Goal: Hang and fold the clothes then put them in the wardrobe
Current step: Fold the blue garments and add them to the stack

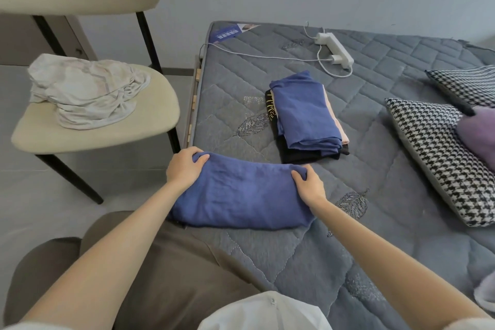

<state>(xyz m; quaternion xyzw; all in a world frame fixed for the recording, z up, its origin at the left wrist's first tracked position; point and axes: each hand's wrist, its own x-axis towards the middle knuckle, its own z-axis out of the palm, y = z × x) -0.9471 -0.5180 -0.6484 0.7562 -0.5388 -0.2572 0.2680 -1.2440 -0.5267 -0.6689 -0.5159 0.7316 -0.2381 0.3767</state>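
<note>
I am mid-fold on a blue garment (241,195), which lies on the near edge of the mattress (375,262) right in front of my knees. My left hand (184,166) is closed over its far left corner, fingers curled into the cloth; my right hand (308,185) pinches the far right corner the same way. The piece looks soft and crinkled, already doubled into a long band with rounded ends. I judge the next move is to bring one end over the other, keeping the edges level, then set it on the folded stack (308,118) just beyond, topped with matching blue. A pale crumpled bundle (85,88) waits on the chair (150,126).
</note>
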